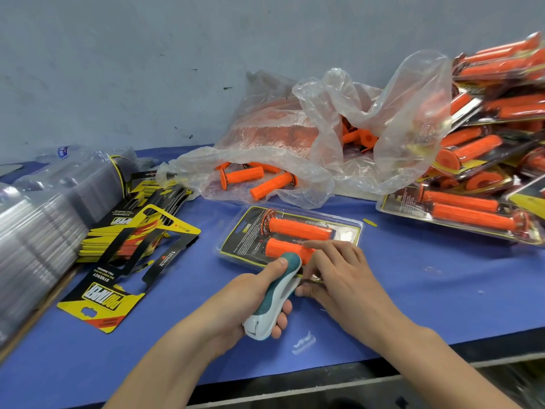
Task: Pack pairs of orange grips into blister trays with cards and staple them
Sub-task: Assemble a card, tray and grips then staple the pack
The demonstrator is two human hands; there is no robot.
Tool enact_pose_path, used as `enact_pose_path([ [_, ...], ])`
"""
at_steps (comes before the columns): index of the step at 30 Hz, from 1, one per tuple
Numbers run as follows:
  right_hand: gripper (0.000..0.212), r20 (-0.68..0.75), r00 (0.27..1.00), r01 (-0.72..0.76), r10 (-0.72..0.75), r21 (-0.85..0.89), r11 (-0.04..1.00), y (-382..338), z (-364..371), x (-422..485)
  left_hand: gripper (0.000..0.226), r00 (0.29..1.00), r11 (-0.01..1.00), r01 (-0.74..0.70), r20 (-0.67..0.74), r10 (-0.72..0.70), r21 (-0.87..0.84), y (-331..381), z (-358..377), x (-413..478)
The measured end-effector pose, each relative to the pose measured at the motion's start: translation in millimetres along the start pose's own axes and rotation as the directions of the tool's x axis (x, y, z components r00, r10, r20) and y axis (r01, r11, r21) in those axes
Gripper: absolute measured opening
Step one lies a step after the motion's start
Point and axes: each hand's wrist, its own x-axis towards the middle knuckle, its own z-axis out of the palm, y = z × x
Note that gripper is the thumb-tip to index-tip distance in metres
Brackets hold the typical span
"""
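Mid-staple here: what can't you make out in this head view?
All in the head view:
Mouth of the stapler and near edge of the pack: hidden by the stapler body and the right hand; no staple can be seen.
Grips in the bag: mostly veiled by crumpled plastic; count unknown.
Pile of finished packs: cut off by the right edge.
Tray stack: blurred, cut off by the left edge.
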Motion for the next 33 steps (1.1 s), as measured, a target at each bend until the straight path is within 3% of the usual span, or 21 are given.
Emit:
enact_pose_path([
  [3,0.053,0.032,0.996,0.082,-0.079,-0.125,0.989,-3,-2,3,0.06,1.0,1.0,-0.016,0.008,0.016,-0.008,0,1,1],
  [6,0.05,0.01,0.985,0.172,-0.173,-0.151,0.973,-5,-1,7,0.058,1.0,1.0,-0.023,0.011,0.023,-0.005,-1,1,3],
  [11,0.047,-0.024,0.987,0.155,-0.156,-0.05,0.987,-3,4,6,0.053,0.999,1.0,-0.002,0.049,0.003,-0.02,-1,-1,5],
  [15,0.051,-0.016,0.988,0.153,-0.154,-0.067,0.986,1,4,6,0.056,0.998,0.999,-0.007,0.062,0.009,-0.036,-1,-2,8],
  [22,0.078,0.002,0.992,0.124,-0.125,-0.112,0.986,14,0,2,0.067,0.992,0.999,0.011,0.128,-0.018,0.05,-2,-30,-1],
  [24,0.07,-0.001,0.993,0.116,-0.117,-0.122,0.986,17,-3,0,0.073,0.998,0.994,0.011,0.066,-0.018,0.109,0,-51,-10],
  [27,0.043,-0.023,0.986,0.161,-0.165,-0.125,0.979,17,-3,-1,0.081,0.976,0.968,0.035,-0.219,0.021,0.248,1,-80,-18],
  [30,0.018,-0.05,0.976,0.204,-0.211,-0.122,0.971,14,-3,-1,0.074,0.844,0.894,0.019,-0.487,0.225,0.448,-3,-99,-15],
  [33,0.011,-0.052,0.975,0.208,-0.216,-0.126,0.97,12,-5,-1,0.077,0.747,0.74,0.082,-0.532,0.398,0.668,-8,-106,-10],
])
